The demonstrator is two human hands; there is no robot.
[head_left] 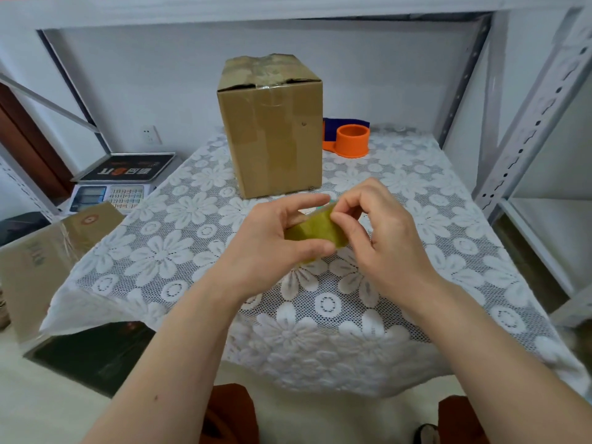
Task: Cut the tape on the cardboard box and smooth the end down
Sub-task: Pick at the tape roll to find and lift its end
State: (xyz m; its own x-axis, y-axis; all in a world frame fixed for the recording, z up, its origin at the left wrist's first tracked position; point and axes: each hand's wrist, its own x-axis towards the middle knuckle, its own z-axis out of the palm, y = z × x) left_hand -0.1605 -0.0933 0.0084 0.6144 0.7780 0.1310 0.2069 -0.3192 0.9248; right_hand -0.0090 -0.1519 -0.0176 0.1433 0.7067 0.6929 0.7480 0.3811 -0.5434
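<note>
A tall brown cardboard box (272, 129) stands upright at the back of the table, with clear tape across its top flaps and down its front. In front of it, above the table, my left hand (272, 245) holds a roll of yellowish-green tape (315, 230). My right hand (381, 238) pinches the roll's upper right edge with thumb and fingertips. Both hands are about a hand's length short of the box and do not touch it.
An orange tape dispenser (350, 141) with a blue part lies behind the box on the right. The table carries a white lace flower cloth (320, 315). A weighing scale (118, 177) and another cardboard box (41, 261) sit to the left. Metal shelf posts (525, 133) rise on the right.
</note>
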